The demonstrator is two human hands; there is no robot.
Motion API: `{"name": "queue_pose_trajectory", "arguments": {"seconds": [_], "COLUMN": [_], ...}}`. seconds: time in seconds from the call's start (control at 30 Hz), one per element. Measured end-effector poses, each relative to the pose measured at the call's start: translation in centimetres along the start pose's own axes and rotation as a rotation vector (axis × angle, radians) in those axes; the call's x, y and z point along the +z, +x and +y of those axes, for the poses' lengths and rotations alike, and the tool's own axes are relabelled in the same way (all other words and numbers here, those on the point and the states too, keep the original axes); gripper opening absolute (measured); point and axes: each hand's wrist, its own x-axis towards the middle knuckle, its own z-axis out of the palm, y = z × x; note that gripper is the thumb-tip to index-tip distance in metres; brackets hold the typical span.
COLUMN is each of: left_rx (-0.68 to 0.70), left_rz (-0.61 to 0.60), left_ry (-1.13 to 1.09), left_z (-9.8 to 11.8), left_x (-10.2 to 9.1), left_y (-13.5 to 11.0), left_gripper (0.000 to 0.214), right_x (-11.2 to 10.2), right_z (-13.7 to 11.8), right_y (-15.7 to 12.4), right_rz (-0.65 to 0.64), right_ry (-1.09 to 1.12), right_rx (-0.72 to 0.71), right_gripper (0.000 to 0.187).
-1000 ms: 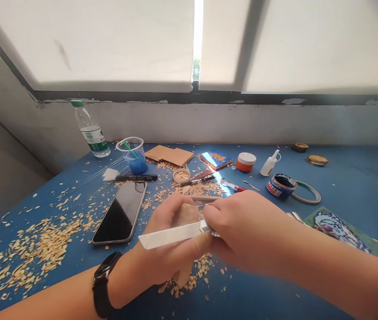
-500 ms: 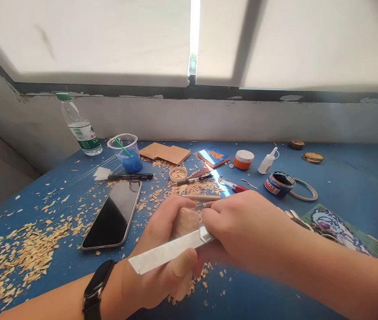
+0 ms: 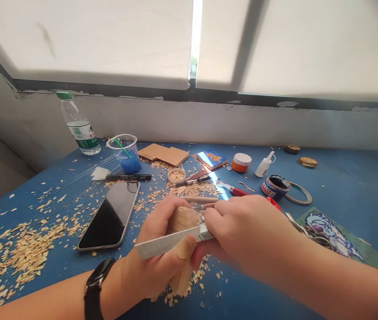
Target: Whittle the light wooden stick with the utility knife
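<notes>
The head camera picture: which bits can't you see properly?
- Pale wooden piece, head view: its middle is hidden by the left hand and the long silver knife blade.
- Knife handle: buried inside the right hand.
- Green-capped clear plastic bottle: label print too small to read.
- Blue-and-white patterned card: partly covered by the right forearm.

A phone [image 3: 109, 215] lies face-up on the blue table [image 3: 352, 186] among wood shavings [image 3: 18, 249]. Farther back stand a water bottle [image 3: 77, 124] and a plastic cup [image 3: 124, 153] (blue liquid inside), with a marker [image 3: 127, 178] just beside.
</notes>
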Motion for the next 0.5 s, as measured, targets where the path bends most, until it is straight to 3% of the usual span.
{"name": "queue_pose_trajectory", "arguments": {"seconds": [0.17,0.3,0.4,0.5], "left_rx": [-0.008,-0.080,-0.155,-0.205], "left_rz": [0.002,0.040,0.065,0.156], "left_ry": [-0.084,-0.174,-0.234,-0.269], "left_z": [-0.2,-0.5,-0.8,-1.0], "left_x": [-0.2,0.2,0.5,0.6], "left_y": [0.0,0.3,0.5,0.4], "left_gripper": [0.033,0.034,0.036,0.041], "right_x": [1.0,1.5,1.6,1.4], "right_z": [-0.5,-1.3,-1.8,-1.6], "right_y": [-0.2,-0.3,-0.4,-0.2], "right_rz": [0.190,0.309,0.296,0.208], "right_ry": [-0.043,-0.084,-0.109,-0.103], "right_rx": [0.014,0.145,0.306,0.468], "right_gripper": [0.029,0.040,0.050,0.072]}}
